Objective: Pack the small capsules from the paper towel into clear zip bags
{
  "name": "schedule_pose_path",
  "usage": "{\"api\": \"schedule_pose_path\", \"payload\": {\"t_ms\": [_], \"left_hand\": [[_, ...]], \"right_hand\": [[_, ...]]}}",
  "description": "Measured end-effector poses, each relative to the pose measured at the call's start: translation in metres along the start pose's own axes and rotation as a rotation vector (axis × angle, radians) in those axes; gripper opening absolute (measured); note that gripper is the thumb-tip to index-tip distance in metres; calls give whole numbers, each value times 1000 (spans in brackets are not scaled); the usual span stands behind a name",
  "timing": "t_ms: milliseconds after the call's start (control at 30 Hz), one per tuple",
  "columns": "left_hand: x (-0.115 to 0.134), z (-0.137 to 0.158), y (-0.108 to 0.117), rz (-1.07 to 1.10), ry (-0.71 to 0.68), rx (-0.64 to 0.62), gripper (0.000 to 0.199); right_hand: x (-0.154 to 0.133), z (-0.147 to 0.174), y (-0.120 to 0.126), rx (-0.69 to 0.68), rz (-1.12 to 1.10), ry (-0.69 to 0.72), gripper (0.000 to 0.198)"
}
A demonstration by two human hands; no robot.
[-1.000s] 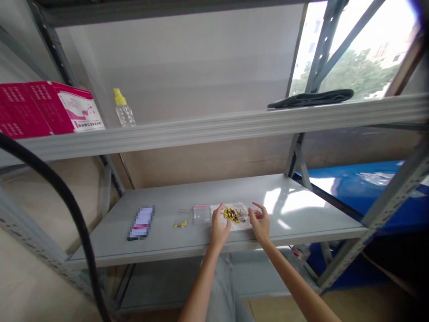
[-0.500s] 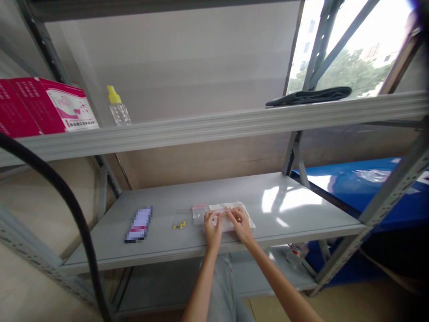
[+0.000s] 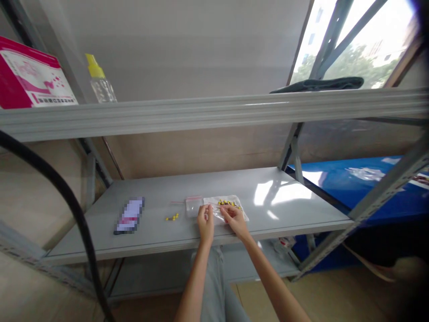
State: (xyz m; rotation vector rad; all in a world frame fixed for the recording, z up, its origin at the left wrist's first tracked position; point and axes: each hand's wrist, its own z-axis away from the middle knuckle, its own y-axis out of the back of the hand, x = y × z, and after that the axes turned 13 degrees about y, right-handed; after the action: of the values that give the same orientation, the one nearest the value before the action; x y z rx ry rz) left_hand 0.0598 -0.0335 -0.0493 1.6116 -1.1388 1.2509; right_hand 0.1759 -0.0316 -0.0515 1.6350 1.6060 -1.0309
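My left hand (image 3: 205, 222) and my right hand (image 3: 234, 220) meet near the front of the grey shelf board (image 3: 161, 241). Fingers of both are pinched on a small clear plastic bag (image 3: 217, 218), stretched between them. Just behind my right hand, several small yellow-and-dark pieces (image 3: 228, 203) lie on a white cloth or sheet (image 3: 210, 201); their exact kind is too small to tell. Another clear zip bag (image 3: 193, 206) with a reddish top strip lies left of my left hand. Further left is a little group of yellow pieces (image 3: 172, 217).
A phone (image 3: 129, 216) lies at the board's left. The upper shelf (image 3: 187, 112) holds a pink box (image 3: 36, 78), a clear bottle with a yellow cap (image 3: 100, 85) and a dark folded item (image 3: 318, 85). A black hose (image 3: 67, 197) curves across the left side.
The view has shifted a little. My right hand has moved off the yellow-and-dark pieces toward my left hand, uncovering them, and the clear bag between my hands shows more.
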Motion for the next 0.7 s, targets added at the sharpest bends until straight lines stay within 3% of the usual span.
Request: {"api": "schedule_pose_path", "payload": {"t_ms": [100,333,700], "left_hand": [[2,2,-1,43,18,11,28],[2,4,-3,41,111,-96,31],[-3,1,-3,113,133,-71,30]], "right_hand": [[-1,0,1,-6,-14,-29,33],[-1,-1,6,59,-58,-101,39],[2,-1,8,42,-64,-108,40]]}}
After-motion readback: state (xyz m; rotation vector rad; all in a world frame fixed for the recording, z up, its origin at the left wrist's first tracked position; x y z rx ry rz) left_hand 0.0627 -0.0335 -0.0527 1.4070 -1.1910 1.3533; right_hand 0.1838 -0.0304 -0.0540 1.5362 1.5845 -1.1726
